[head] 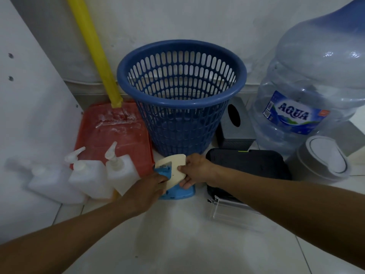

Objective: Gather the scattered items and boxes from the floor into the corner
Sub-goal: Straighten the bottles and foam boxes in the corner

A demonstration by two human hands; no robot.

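Note:
A cream, shield-shaped plastic piece (171,169) lies on top of a blue plastic item (178,191) on the white tiled floor, just in front of the blue basket (181,95). My left hand (147,189) grips the left side of the blue item, fingers curled over its edge. My right hand (194,170) pinches the right edge of the cream piece, thumb on top and fingers underneath. A black flat case (248,165) and a clear acrylic holder (227,210) lie right beside them.
Three white pump bottles (87,177) stand at the left before a red dustpan (116,135) with a yellow handle (90,46). A grey tissue box (235,125), a large water gallon (308,86) and a small grey lidded bin (324,161) crowd the right. A white cabinet panel (25,86) borders the left.

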